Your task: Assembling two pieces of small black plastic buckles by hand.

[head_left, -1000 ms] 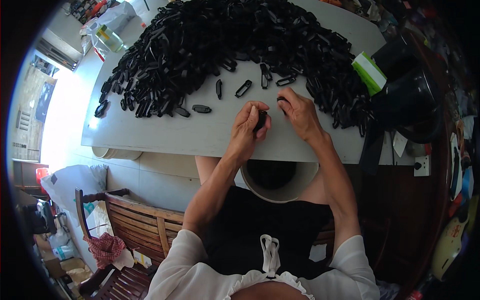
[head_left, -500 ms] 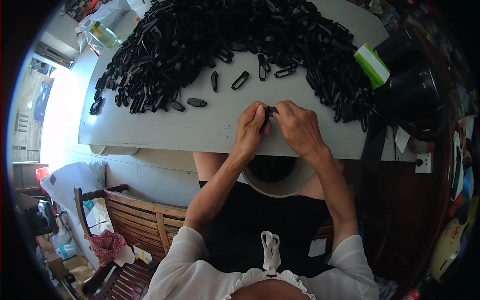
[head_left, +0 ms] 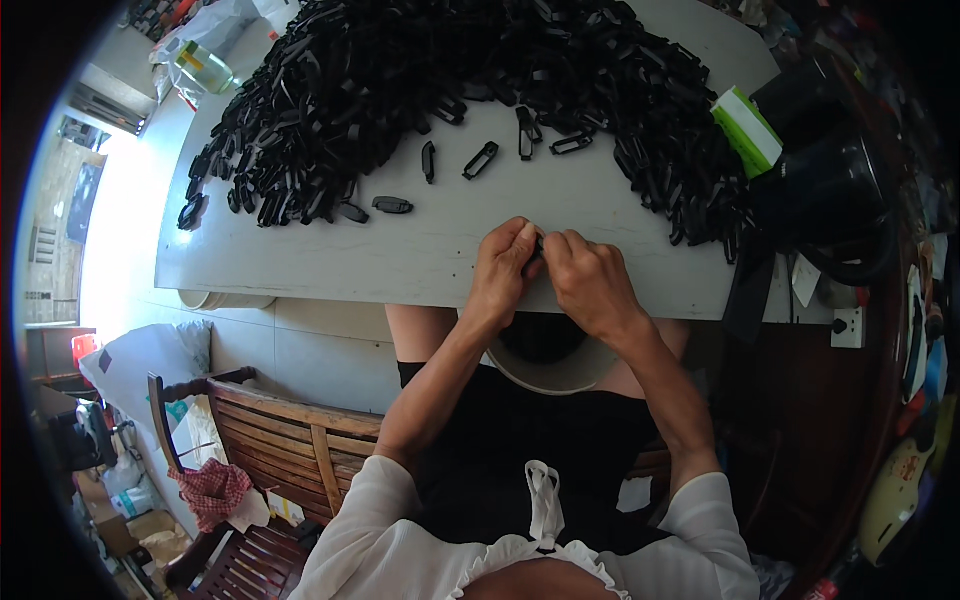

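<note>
Close to the table's front edge, my left hand (head_left: 500,268) is closed on a small black plastic piece (head_left: 538,243), its thumb along the top. My right hand (head_left: 592,278) grips the same piece from the other side with curled fingers. Most of the piece is hidden by my fingers. Beyond my hands lie several loose black oblong plastic pieces, among them an open-framed piece (head_left: 480,160), an upright slim piece (head_left: 429,162) and a flat-lying piece (head_left: 392,205). A large heap of similar black pieces (head_left: 330,120) curves around the far side.
The grey table (head_left: 330,265) ends just short of my lap. A pale bucket (head_left: 545,385) with dark contents stands between my knees. At the right are a green and white box (head_left: 746,132) and black containers (head_left: 820,190). A wooden bench (head_left: 275,425) is at the lower left.
Both hands have come slightly nearer to me with the black piece, which now shows less between the fingers. My right hand's fingers are more curled. The loose pieces and heap stay put.
</note>
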A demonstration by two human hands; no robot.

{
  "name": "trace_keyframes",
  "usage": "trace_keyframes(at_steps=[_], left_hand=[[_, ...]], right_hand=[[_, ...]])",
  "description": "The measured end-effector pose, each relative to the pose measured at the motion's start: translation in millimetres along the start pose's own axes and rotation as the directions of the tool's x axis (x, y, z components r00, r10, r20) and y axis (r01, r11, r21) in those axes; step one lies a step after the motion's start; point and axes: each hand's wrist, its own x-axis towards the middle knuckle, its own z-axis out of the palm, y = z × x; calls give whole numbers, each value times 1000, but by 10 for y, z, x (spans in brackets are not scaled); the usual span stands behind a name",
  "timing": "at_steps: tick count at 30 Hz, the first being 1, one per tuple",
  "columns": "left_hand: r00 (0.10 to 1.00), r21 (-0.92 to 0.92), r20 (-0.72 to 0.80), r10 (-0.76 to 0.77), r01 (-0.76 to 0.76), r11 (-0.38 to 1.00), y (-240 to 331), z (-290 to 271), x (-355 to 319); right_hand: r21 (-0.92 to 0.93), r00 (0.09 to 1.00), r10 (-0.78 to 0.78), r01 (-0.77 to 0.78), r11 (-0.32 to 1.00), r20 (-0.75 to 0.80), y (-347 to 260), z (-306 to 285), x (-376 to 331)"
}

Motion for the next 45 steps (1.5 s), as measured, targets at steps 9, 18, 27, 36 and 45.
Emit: trace_keyframes(at_steps=[9,18,27,36,45], left_hand=[[974,-133,138,181,-163,978,60,224,-124],[729,958,63,682,-237,164,407,-553,-222],[735,975,185,653,-57,-212,457,-965,-59],[948,244,-156,279,-237,940,256,-460,-185],[979,-363,-6,204,-192,912,232,-263,-101]], right_hand=[[961,917,295,-236,-146,270,-12,-32,-240],[742,958,184,-287,606,220,83,2,-726],[163,813,58,-185,969,579,-129,-155,-613],[-88,972,-138,123,988,-189,301,333,992],[816,915,386,-313,486,121,208,159,643]])
